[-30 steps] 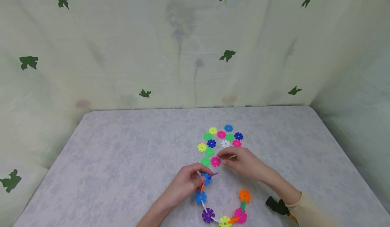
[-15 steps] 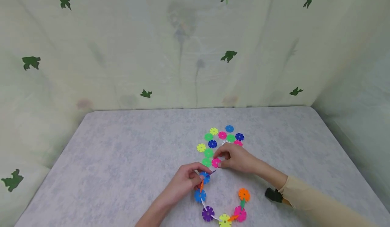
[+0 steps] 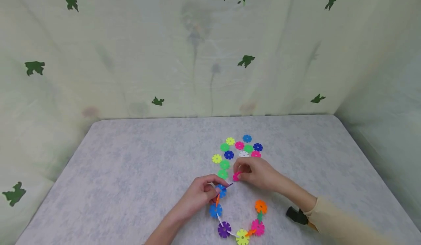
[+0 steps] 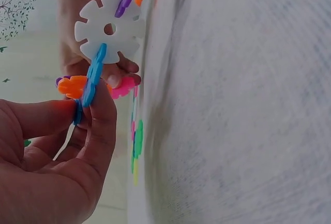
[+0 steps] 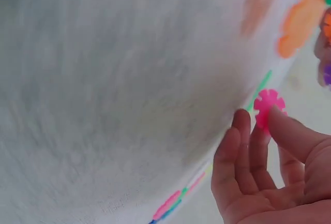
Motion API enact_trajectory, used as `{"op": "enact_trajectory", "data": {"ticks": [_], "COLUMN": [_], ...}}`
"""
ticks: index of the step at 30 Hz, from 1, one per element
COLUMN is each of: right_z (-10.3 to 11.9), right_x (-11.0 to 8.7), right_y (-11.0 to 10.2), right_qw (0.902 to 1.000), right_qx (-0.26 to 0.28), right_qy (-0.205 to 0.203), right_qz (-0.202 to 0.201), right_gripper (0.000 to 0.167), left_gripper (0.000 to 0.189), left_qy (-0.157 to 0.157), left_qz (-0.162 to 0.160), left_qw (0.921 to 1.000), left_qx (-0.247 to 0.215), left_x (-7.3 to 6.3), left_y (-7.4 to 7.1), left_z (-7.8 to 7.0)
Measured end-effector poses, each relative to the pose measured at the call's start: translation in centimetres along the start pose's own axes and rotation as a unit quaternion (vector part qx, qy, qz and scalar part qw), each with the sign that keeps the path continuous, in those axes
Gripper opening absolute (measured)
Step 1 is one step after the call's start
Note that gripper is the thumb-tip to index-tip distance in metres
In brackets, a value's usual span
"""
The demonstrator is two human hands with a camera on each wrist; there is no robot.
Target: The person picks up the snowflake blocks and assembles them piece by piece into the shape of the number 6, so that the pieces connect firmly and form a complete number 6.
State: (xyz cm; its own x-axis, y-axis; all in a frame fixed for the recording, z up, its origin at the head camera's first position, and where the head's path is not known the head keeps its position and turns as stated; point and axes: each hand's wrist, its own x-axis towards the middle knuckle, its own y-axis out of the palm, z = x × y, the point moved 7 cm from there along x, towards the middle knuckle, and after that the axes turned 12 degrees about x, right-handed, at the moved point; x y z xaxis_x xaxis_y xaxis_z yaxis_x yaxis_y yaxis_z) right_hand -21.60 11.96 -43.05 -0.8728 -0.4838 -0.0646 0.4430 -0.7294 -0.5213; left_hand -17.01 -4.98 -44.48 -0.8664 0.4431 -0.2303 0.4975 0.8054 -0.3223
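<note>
Our left hand [image 3: 201,193] pinches a blue, flower-notched plastic disc [image 3: 222,191] near the far left end of a multicoloured chain of interlocked plastic discs [image 3: 224,229], with a purple notched disc [image 3: 230,185] standing edge-on as its tip. Our right hand [image 3: 258,172] grasps a bright pink notched plastic disc [image 5: 269,105] between thumb and fingers, just beyond that end of the chain and not yet joined to it. The chain itself curves round in an open U. Beyond it lie loose flat discs [image 3: 229,155] in yellow, green, pink, white and blues. Right of the chain, a black-headed tool [image 3: 296,215] lies partly hidden by our pale sleeve [image 3: 335,219], all on a mottled grey counter [image 3: 148,164].

We judge the step in hand to be readying one more link. The next move seems to call for steadying the purple tip while we turn the pink disc crosswise, line up the slots and push them together.
</note>
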Motion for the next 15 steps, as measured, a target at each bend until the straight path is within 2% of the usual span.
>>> {"op": "enact_trajectory", "data": {"ticks": [9,15], "right_z": [1.1,1.9], "right_x": [-3.0,-4.4], "right_y": [-0.6,-0.1], "right_qw": [0.9924,0.9789], "right_qx": [0.077,0.147], "right_qy": [-0.007,0.028], "right_qz": [-0.096,-0.139], "right_gripper": [0.019,0.024], "left_gripper": [0.023,0.023], "left_qy": [0.016,0.015], "left_qz": [0.016,0.024], "left_qw": [0.9997,0.9996], "left_qx": [-0.005,-0.006], "left_x": [0.1,0.1], "left_y": [0.1,0.1], "left_z": [-0.1,-0.2]}}
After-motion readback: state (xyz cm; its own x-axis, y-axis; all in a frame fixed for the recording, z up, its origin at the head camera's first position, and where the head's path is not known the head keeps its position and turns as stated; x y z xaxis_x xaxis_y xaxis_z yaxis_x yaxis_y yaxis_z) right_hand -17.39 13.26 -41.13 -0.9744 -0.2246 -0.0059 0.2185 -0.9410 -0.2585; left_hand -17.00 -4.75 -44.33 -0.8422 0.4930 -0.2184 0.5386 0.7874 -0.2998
